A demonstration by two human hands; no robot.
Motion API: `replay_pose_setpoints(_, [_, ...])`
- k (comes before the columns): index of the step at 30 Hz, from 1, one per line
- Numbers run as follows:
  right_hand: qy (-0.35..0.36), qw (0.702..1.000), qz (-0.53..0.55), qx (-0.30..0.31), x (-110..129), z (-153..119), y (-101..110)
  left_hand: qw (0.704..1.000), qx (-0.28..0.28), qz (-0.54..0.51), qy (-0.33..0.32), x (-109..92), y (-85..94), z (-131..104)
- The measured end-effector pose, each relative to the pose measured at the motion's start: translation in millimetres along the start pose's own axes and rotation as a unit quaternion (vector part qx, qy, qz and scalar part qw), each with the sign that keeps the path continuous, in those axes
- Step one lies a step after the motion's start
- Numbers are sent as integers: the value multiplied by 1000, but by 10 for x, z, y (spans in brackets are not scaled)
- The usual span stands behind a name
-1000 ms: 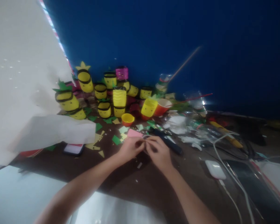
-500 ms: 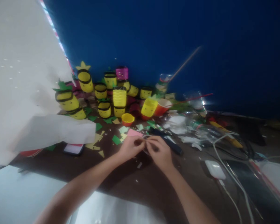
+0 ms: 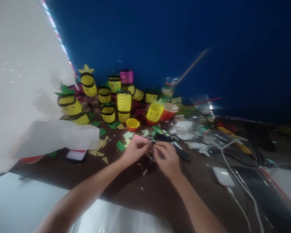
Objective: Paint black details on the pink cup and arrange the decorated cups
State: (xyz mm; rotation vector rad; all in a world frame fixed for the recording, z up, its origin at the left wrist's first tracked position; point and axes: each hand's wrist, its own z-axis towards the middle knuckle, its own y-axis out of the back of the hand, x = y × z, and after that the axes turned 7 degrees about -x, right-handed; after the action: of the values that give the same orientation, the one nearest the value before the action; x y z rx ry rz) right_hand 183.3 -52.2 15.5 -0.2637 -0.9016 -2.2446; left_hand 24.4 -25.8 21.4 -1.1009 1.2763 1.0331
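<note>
1. Far left, a large, wrinkled white sheet (image 3: 60, 134) sprawls along the dark brown surface (image 3: 126, 187), with a dark-edged, rounded rectangular device (image 3: 76, 155) just beside its lower right edge.
2. Behind, a crowd of yellow cups with black bands (image 3: 108, 115), some wearing green leafy tops, and small green and cream paper scraps (image 3: 121, 145) scattered in front!
3. Here's the left hand (image 3: 135, 152), its grip pinched at the edge of a small, rounded, pale-rimmed item (image 3: 150, 158); a flat pink paper piece (image 3: 139, 138) lies just beyond the knuckles.
4. That item sits right between the two hands, blurred and partly covered by fingers.
5. And the right hand (image 3: 168, 158), grip pinched on its other side, a long dark object (image 3: 183, 153) close by.
6. Far right, a glossy white rounded box (image 3: 223, 176) with a white cable (image 3: 240, 204) plugged in.
</note>
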Motion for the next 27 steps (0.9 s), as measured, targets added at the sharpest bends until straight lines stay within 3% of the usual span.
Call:
replay_pose_setpoints(11, [68,997,-32,-14,0,-17,-2,999,15,-44,18,11,-39,-2])
replay_pose_setpoints(27, [63,997,-35,-2,-4,-1,1,999,23,-42,24,-3,-43,-17])
